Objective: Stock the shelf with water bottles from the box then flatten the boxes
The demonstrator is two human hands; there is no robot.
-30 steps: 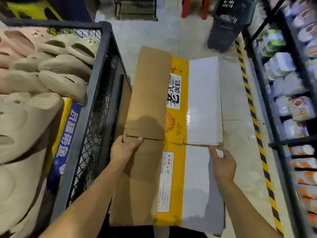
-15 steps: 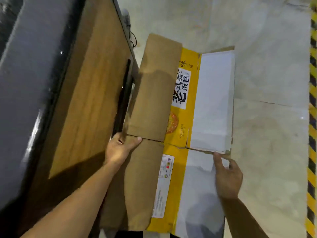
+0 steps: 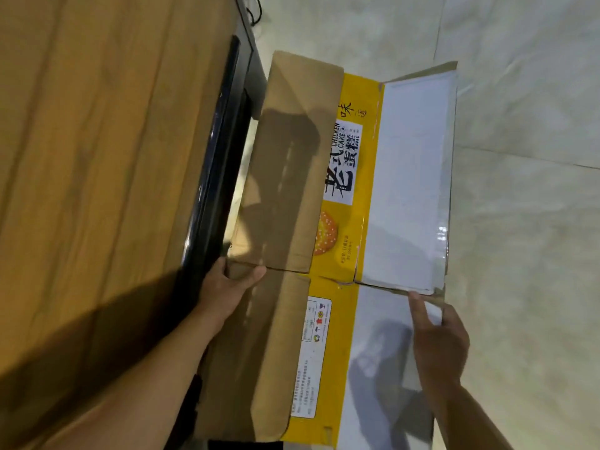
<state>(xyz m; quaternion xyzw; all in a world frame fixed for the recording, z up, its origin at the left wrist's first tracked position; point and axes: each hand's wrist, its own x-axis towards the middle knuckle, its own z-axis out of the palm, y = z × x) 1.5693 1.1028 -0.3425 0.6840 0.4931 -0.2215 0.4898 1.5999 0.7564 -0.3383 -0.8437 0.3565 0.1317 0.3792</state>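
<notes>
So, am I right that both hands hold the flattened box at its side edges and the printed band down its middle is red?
Not quite: in the head view the printed band is yellow, not red. The left hand and right hand do hold the flattened box at its side edges.

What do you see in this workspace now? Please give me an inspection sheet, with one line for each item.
Surface: pale tiled floor.
Job's things: flattened box, yellow print and white panels facing up; nothing else of the job seen.
Clutter: nothing seen.
Hands: left hand grips the edge of the brown flap; right hand holds the box's right edge, one finger straight on the white panel.
Cables: black cable at the top, beside the black frame.
Surroundings: wooden panel on the left, edged by that frame.
</notes>
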